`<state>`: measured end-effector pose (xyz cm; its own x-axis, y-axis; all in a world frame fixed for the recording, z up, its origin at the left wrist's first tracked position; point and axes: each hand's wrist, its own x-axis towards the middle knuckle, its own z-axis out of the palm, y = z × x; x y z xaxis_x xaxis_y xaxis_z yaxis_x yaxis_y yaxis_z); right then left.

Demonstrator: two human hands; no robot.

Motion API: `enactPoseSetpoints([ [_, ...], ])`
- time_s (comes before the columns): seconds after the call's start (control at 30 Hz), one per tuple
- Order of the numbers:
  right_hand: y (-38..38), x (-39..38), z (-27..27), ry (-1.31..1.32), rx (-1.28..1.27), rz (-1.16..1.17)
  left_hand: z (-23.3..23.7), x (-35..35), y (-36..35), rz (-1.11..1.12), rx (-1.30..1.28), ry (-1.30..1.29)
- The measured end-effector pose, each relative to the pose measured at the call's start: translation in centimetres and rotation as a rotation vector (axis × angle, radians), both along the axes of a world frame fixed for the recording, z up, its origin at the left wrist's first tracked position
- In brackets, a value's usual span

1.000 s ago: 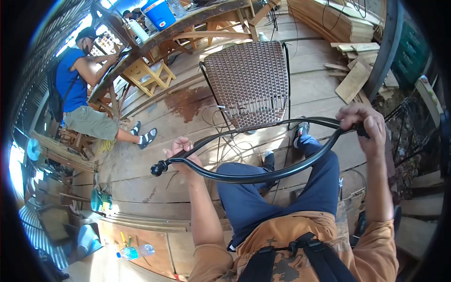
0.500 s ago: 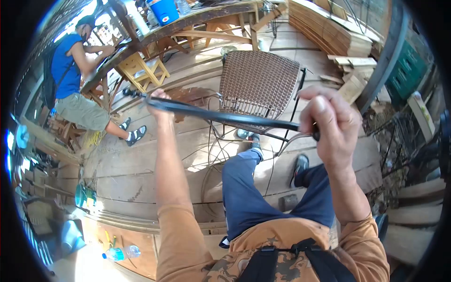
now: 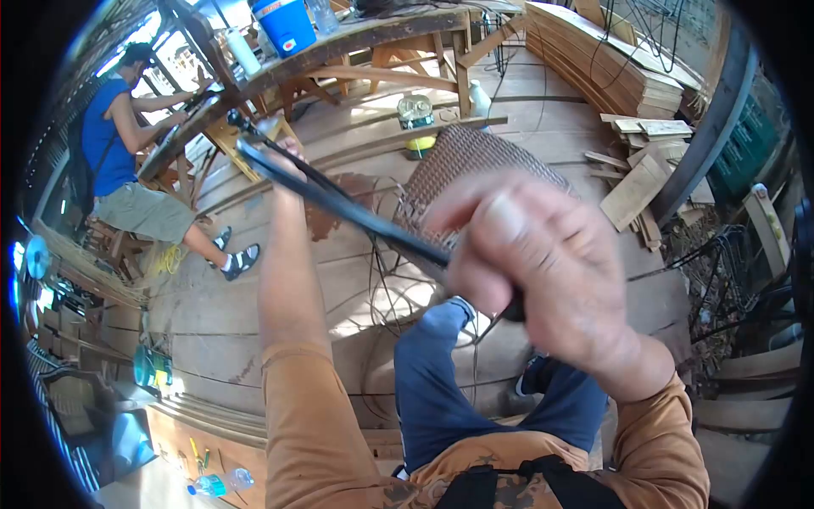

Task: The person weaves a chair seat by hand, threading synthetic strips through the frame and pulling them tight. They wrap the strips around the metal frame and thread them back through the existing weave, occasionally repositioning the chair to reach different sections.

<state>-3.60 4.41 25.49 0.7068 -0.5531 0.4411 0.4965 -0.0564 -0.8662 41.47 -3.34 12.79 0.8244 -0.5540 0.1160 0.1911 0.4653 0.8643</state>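
A long, dark, narrow strip [image 3: 339,209] runs slantwise across the middle of the view, with a thinner black rod [image 3: 309,171] alongside its far part. My left hand [image 3: 290,159] is closed round the far section, arm stretched forward. Close to the camera and blurred, my right hand [image 3: 543,263] grips the near end, which its fingers hide. Beneath and beyond the strip is a brown woven seat [image 3: 500,161] on thin dark legs, partly covered by my right hand.
A seated person in blue [image 3: 110,127] works at the wooden bench [image 3: 373,34] on the left. A blue cooler [image 3: 284,30] stands on it. Stacked boards [image 3: 602,64] and wood offcuts [image 3: 644,178] lie at right. A plastic bottle [image 3: 222,483] rests lower left.
My right hand has come nearer the camera and moved left, so the strip slants more steeply. My left hand has shifted slightly up. More of the woven seat is covered.
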Motion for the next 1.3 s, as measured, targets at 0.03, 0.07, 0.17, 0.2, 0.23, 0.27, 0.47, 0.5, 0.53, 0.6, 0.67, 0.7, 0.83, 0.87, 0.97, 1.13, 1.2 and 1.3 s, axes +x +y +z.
enactPoseSetpoints([
  [0.03, -0.5, 0.3, -0.7, -0.083, 0.076, 0.198, 0.6, -0.7, 0.2, 0.050, 0.023, -0.001],
  [0.07, -1.2, 0.5, -1.2, -0.034, 0.161, 0.246, 1.2, -1.0, 0.8, 0.029, 0.034, 0.013],
  [0.17, -6.8, 3.3, -6.4, -0.010, 0.147, -0.049, 1.5, -1.8, 1.0, 0.043, 0.038, 0.022],
  [0.2, -9.9, 4.5, -10.0, 0.073, 0.220, -0.108, 1.6, -2.5, 1.1, 0.062, 0.044, 0.022],
  [0.23, -12.8, 5.9, -14.1, 0.157, 0.289, -0.162, 1.9, -3.1, 1.1, 0.085, 0.045, 0.020],
  [0.27, -14.7, 7.7, -18.1, 0.286, 0.327, -0.227, 1.9, -3.0, 1.1, 0.086, 0.053, 0.027],
  [0.47, -15.4, 17.1, -28.7, 1.001, 0.089, -0.442, 1.7, -3.3, 1.1, 0.115, 0.039, 0.073],
  [0.5, -15.0, 17.6, -28.1, 1.044, 0.033, -0.446, 1.6, -3.1, 1.1, 0.127, 0.050, 0.075],
  [0.53, -15.0, 18.1, -27.7, 1.085, -0.023, -0.455, 1.7, -2.8, 1.1, 0.134, 0.068, 0.057],
  [0.6, -15.6, 19.3, -28.7, 1.170, -0.111, -0.422, 1.3, -2.4, 1.1, 0.138, 0.059, 0.048],
  [0.67, -15.5, 19.0, -29.4, 1.100, -0.095, -0.465, 1.4, -2.7, 1.2, 0.152, 0.065, 0.041],
  [0.7, -15.4, 18.9, -29.6, 1.063, -0.093, -0.488, 1.4, -2.8, 1.3, 0.160, 0.066, 0.034],
  [0.83, -13.9, 16.0, -31.3, 0.489, -0.100, -0.359, 1.4, -2.9, 1.1, 0.159, 0.055, 0.009],
  [0.87, -13.1, 15.3, -31.9, 0.419, -0.160, -0.337, 1.3, -2.9, 1.2, 0.158, 0.056, -0.007],
  [0.97, -11.8, 11.7, -30.3, 0.485, 0.237, -0.209, 1.4, -3.4, 1.9, 0.150, 0.045, -0.027],
  [1.13, -8.3, -0.3, -27.7, 0.415, 0.389, -0.085, -0.7, -6.7, 3.5, 0.324, 0.146, -0.199],
  [1.2, -7.0, -6.6, -26.1, 0.567, 0.421, -0.038, -3.3, -9.9, 6.4, 0.300, 0.291, -0.297],
  [1.3, -4.6, -16.3, -26.4, 0.664, 0.434, 0.138, -10.8, -16.2, 13.5, 0.024, 0.473, -0.550],
])
